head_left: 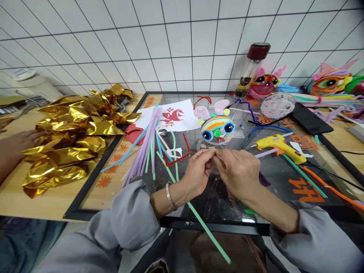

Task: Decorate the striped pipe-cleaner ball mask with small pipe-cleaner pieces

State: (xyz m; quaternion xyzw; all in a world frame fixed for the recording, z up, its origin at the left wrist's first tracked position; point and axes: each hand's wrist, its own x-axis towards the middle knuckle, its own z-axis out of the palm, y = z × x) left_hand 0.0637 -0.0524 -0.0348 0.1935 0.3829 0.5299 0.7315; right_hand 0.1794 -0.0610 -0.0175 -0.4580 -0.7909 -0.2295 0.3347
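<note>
My left hand and my right hand meet fingertip to fingertip over the glass panel. Both are closed in a pinch, and whatever lies between the fingers is hidden. Just beyond them sits a striped animal head of coloured pipe cleaners, with pink ears, blue-rimmed eyes and a green nose. A long green pipe cleaner passes under my left wrist and sticks out over the table's front edge. To the left is a bent red pipe cleaner, beside a bundle of purple pipe cleaners.
A yellow glue gun lies right of my hands, near a black phone. Behind stand a red-lidded bottle and another pipe-cleaner head. Crumpled gold foil covers the left side, where another person's hand rests.
</note>
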